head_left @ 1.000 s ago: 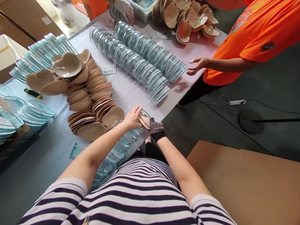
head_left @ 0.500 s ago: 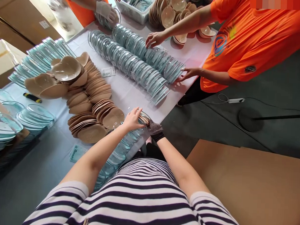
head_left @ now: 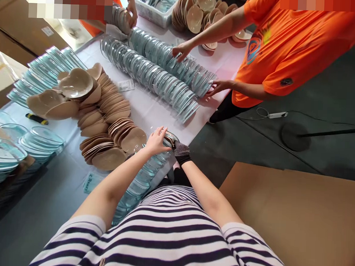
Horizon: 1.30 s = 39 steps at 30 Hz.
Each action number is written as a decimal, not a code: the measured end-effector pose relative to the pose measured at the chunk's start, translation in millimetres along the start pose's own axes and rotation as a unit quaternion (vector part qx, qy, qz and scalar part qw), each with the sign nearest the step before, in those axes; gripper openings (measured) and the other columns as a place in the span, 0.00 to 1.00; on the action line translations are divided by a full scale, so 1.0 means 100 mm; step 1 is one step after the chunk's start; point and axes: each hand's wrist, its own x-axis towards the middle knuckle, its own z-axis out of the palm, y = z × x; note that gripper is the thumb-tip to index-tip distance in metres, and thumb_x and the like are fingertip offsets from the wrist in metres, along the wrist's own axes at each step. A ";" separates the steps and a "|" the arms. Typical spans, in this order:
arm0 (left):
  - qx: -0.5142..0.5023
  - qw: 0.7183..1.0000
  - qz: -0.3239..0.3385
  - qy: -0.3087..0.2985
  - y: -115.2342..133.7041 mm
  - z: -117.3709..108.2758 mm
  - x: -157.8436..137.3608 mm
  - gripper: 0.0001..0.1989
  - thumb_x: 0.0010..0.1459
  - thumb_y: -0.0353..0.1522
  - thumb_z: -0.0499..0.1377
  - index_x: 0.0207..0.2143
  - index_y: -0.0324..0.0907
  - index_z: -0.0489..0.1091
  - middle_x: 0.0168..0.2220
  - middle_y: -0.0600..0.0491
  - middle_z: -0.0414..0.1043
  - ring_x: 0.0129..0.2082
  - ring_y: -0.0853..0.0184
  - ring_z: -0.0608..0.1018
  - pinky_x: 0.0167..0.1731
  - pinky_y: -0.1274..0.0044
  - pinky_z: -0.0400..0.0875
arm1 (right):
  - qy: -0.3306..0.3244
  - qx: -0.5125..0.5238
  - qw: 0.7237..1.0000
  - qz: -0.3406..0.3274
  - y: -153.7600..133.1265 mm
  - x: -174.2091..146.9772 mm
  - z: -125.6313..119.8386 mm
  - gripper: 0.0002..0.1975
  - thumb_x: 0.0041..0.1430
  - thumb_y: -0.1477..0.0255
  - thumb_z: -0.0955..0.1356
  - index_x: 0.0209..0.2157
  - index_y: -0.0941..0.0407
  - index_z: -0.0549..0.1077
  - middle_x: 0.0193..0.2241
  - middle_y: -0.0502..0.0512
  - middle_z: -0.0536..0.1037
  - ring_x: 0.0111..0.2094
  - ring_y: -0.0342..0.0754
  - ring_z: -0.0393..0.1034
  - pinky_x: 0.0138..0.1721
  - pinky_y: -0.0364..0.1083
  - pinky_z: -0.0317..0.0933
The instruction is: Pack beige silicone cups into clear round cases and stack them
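Blue-tinted clear plastic shells (head_left: 134, 191) lay nested along the near edge of the white-covered worktop (head_left: 143, 108), likely to save room. Forearms (head_left: 117, 185) angled inward; bare left hand (head_left: 156, 142), fingers extended, and right hand (head_left: 182, 150) in a dark speckled glove gripped one glossy curved piece (head_left: 170, 138) between them, apparently steadying both ends. Beyond: stacked tan cups (head_left: 116, 101), then two long transparent rows (head_left: 150, 75), a co-worker's hands (head_left: 183, 51) at the farther.
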 end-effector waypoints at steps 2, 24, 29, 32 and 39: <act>0.004 1.000 0.000 0.003 -0.01 0.00 0.00 0.54 0.47 0.47 0.68 0.69 0.44 0.44 0.70 0.41 0.44 0.69 0.48 0.52 0.63 0.60 0.55 | -0.005 0.037 0.999 0.005 -0.02 0.02 0.00 0.19 0.71 0.65 0.57 0.55 0.57 0.69 0.47 0.65 0.78 0.48 0.53 0.73 0.47 0.45 0.64; 0.022 0.996 0.078 0.038 -0.06 0.09 -0.04 0.47 0.48 0.45 0.68 0.66 0.43 0.53 0.69 0.38 0.46 0.68 0.44 0.51 0.61 0.54 0.56 | -0.110 0.266 0.957 -0.035 0.21 0.11 -0.10 0.12 0.66 0.66 0.63 0.40 0.57 0.76 0.38 0.59 0.80 0.36 0.50 0.76 0.38 0.44 0.67; -0.010 0.981 0.154 0.117 -0.13 0.15 -0.07 0.21 0.51 0.40 0.68 0.46 0.46 0.71 0.53 0.45 0.64 0.58 0.52 0.65 0.60 0.60 0.61 | -0.131 0.246 0.959 -0.042 0.18 0.23 -0.18 0.10 0.62 0.67 0.67 0.43 0.55 0.77 0.37 0.57 0.81 0.37 0.50 0.76 0.39 0.43 0.66; -0.010 0.980 0.149 0.129 -0.13 0.16 -0.07 0.18 0.51 0.41 0.68 0.43 0.45 0.71 0.48 0.46 0.65 0.52 0.54 0.67 0.55 0.60 0.65 | -0.152 0.314 0.937 -0.035 0.23 0.22 -0.15 0.10 0.63 0.68 0.66 0.42 0.55 0.76 0.34 0.54 0.80 0.28 0.45 0.73 0.29 0.40 0.66; 0.003 0.978 0.154 0.143 -0.11 0.15 -0.07 0.12 0.60 0.43 0.61 0.39 0.44 0.70 0.45 0.46 0.64 0.49 0.57 0.67 0.53 0.64 0.65 | -0.081 0.403 0.911 0.033 0.09 0.17 0.08 0.11 0.65 0.68 0.63 0.40 0.58 0.74 0.36 0.57 0.79 0.28 0.44 0.72 0.25 0.40 0.68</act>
